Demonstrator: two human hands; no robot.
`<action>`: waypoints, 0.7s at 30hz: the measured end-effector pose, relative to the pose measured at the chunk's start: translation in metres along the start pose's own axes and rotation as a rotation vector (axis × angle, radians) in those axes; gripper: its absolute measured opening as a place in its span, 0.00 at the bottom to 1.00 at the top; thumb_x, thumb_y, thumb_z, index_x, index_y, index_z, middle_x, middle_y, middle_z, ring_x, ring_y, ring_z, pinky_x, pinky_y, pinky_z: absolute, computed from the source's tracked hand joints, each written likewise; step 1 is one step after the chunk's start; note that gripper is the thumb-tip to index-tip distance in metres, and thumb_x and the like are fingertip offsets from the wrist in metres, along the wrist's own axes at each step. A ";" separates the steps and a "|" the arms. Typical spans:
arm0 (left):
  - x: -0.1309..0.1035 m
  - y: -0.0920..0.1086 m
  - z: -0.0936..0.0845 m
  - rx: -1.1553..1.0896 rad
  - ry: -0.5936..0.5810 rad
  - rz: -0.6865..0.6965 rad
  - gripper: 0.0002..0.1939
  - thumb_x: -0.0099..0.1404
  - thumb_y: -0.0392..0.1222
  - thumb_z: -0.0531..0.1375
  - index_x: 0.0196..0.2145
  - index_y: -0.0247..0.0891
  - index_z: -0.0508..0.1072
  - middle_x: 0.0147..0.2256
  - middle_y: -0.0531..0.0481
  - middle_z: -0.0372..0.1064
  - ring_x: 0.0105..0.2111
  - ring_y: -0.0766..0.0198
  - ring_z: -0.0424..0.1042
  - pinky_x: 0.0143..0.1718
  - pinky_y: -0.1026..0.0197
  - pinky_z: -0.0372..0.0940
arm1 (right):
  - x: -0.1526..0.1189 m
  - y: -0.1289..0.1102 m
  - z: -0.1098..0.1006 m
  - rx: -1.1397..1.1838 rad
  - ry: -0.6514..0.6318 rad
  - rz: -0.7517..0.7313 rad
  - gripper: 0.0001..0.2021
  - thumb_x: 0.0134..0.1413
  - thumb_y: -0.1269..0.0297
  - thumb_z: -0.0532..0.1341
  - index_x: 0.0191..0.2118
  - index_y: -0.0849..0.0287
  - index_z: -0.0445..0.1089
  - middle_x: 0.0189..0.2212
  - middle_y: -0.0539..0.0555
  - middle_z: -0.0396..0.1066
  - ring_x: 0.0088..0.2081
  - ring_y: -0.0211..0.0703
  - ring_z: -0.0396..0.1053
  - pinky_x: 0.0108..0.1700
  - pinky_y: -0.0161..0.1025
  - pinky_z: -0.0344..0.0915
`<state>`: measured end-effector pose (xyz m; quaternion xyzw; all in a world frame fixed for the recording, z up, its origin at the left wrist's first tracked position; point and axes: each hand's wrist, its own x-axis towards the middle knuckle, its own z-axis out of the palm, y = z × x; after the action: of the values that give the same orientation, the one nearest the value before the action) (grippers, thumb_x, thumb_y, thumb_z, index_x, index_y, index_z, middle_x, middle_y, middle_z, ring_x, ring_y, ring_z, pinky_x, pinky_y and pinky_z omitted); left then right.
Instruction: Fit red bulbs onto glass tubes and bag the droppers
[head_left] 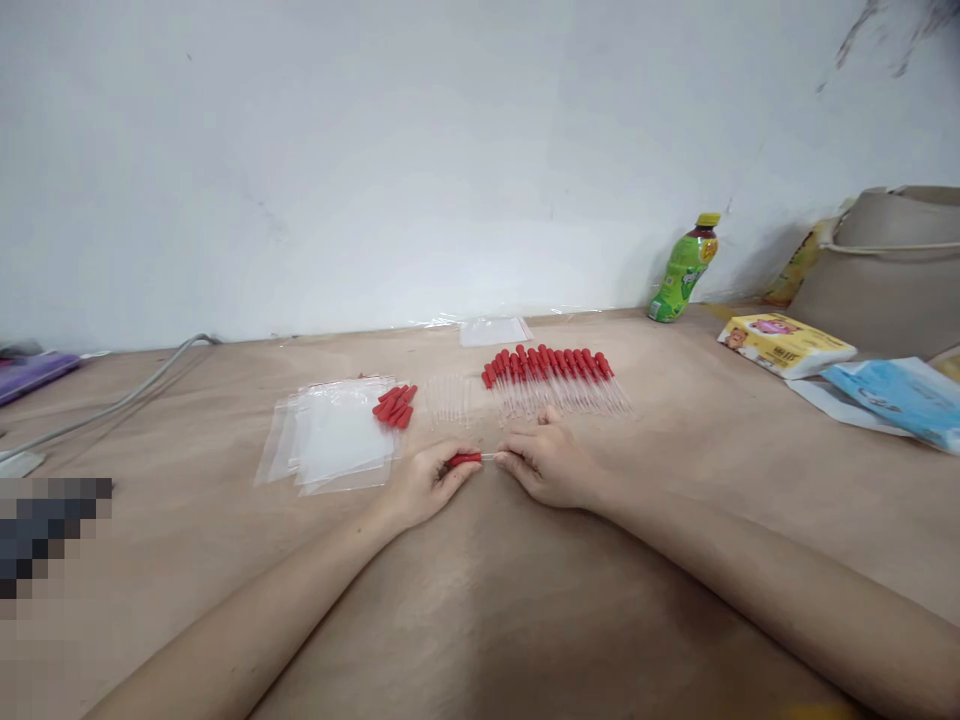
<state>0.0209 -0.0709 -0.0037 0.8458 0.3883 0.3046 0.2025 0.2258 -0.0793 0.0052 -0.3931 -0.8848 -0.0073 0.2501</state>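
Note:
My left hand (424, 485) is closed around a red rubber bulb (470, 458). A thin clear dropper tube (488, 456) runs from the bulb's mouth into the fingers of my right hand (551, 467), which pinch it. How deep the tube sits inside the bulb I cannot tell. Beyond my right hand lies a row of droppers with red bulbs (555, 362), their tubes pointing toward me. Several bare clear tubes (448, 400) lie left of that row. Loose red bulbs (394, 408) are heaped on the edge of a stack of clear zip bags (337, 440), beyond my left hand.
Against the white wall lies another clear bag (493, 331). A green drink bottle (681, 275) stands at the back right, near a yellow tissue pack (795, 345), a blue packet (900, 395) and a beige bin-like container (881, 265). A grey cable (142, 393) crosses the left side.

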 end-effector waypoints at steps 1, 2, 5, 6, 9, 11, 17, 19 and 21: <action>0.000 -0.001 -0.001 0.018 0.021 0.008 0.09 0.61 0.43 0.54 0.38 0.38 0.70 0.34 0.49 0.71 0.33 0.64 0.69 0.34 0.62 0.64 | 0.001 -0.001 -0.002 -0.008 -0.014 0.003 0.13 0.56 0.64 0.50 0.28 0.60 0.69 0.25 0.51 0.69 0.25 0.35 0.59 0.36 0.39 0.45; 0.001 -0.003 -0.002 0.034 0.048 0.012 0.09 0.61 0.43 0.55 0.39 0.38 0.69 0.34 0.49 0.70 0.33 0.64 0.68 0.34 0.62 0.64 | 0.001 -0.002 -0.005 -0.010 -0.028 0.003 0.11 0.55 0.65 0.51 0.28 0.60 0.69 0.26 0.51 0.70 0.26 0.35 0.60 0.36 0.39 0.46; 0.002 -0.005 -0.003 0.066 0.125 -0.035 0.16 0.59 0.42 0.57 0.45 0.38 0.64 0.33 0.50 0.66 0.30 0.66 0.66 0.31 0.62 0.63 | 0.005 0.004 -0.013 0.054 -0.059 0.066 0.09 0.52 0.69 0.53 0.29 0.58 0.70 0.26 0.51 0.71 0.27 0.37 0.63 0.36 0.39 0.49; 0.002 -0.005 -0.004 0.082 0.127 -0.055 0.17 0.59 0.42 0.57 0.46 0.37 0.62 0.32 0.51 0.64 0.28 0.67 0.65 0.30 0.63 0.62 | 0.008 0.008 -0.015 0.108 -0.053 0.138 0.09 0.51 0.68 0.53 0.29 0.58 0.71 0.26 0.51 0.71 0.27 0.37 0.64 0.35 0.38 0.51; 0.002 -0.003 -0.004 0.153 0.046 -0.061 0.10 0.60 0.41 0.54 0.40 0.37 0.65 0.27 0.53 0.61 0.26 0.67 0.62 0.29 0.63 0.59 | 0.024 0.027 -0.017 0.278 0.035 0.491 0.09 0.49 0.63 0.55 0.26 0.58 0.71 0.24 0.50 0.72 0.26 0.38 0.66 0.29 0.35 0.55; 0.003 -0.001 -0.004 0.187 -0.004 -0.048 0.07 0.61 0.41 0.53 0.35 0.37 0.67 0.25 0.53 0.61 0.26 0.66 0.62 0.29 0.63 0.58 | 0.039 0.037 -0.014 0.277 0.128 0.699 0.09 0.46 0.60 0.57 0.22 0.58 0.69 0.23 0.51 0.71 0.28 0.41 0.67 0.30 0.35 0.56; 0.004 0.001 -0.004 0.194 -0.028 -0.045 0.07 0.61 0.40 0.53 0.34 0.36 0.67 0.26 0.53 0.61 0.26 0.66 0.62 0.30 0.63 0.58 | 0.076 0.046 0.010 0.043 0.151 0.817 0.12 0.46 0.57 0.55 0.19 0.57 0.68 0.23 0.52 0.72 0.31 0.45 0.68 0.41 0.44 0.53; 0.004 0.001 -0.005 0.195 -0.025 -0.035 0.07 0.61 0.40 0.52 0.33 0.37 0.68 0.26 0.52 0.61 0.27 0.66 0.62 0.30 0.62 0.58 | 0.079 0.047 0.017 -0.022 0.110 0.825 0.13 0.47 0.58 0.54 0.20 0.57 0.68 0.24 0.53 0.72 0.32 0.46 0.68 0.42 0.46 0.51; 0.004 0.001 -0.005 0.191 -0.028 -0.032 0.07 0.61 0.41 0.52 0.33 0.37 0.67 0.26 0.52 0.62 0.26 0.66 0.62 0.29 0.63 0.58 | 0.078 0.048 0.021 -0.057 0.070 0.823 0.14 0.48 0.56 0.54 0.21 0.58 0.69 0.25 0.55 0.72 0.33 0.47 0.68 0.42 0.46 0.50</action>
<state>0.0203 -0.0678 0.0016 0.8592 0.4260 0.2513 0.1313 0.2062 0.0123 0.0133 -0.7204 -0.6441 0.0555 0.2511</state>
